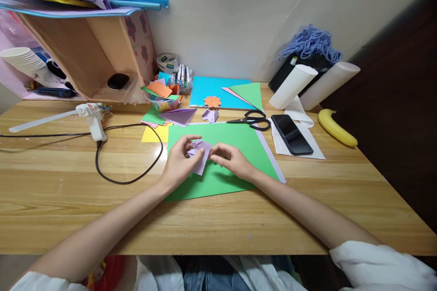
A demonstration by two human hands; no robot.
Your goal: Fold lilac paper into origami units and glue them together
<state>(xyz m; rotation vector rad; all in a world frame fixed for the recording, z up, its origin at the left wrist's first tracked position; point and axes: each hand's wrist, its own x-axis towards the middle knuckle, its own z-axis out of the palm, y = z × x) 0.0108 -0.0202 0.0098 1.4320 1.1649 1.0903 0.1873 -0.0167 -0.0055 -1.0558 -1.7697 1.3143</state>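
My left hand (180, 158) is closed on a folded piece of light purple paper (201, 162), with the thumb across its front. At the right edge of that paper, my right hand (231, 159) has its thumb and forefinger pinched together against it. Both hands are above a large green sheet (230, 138), which lies over a pale purple sheet (272, 157). Beyond the hands sit a small folded purple paper piece (210, 115) and an orange paper flower (212, 102). Black-handled scissors (251, 119) rest at the green sheet's far right corner.
A white glue gun (94, 120) stands on the left, its black cord (127, 183) looping across the table. Paper scraps fill a tub (153, 98) near a cardboard box (136, 50). On the right are a phone (292, 134), paper rolls (293, 85) and a banana (336, 128).
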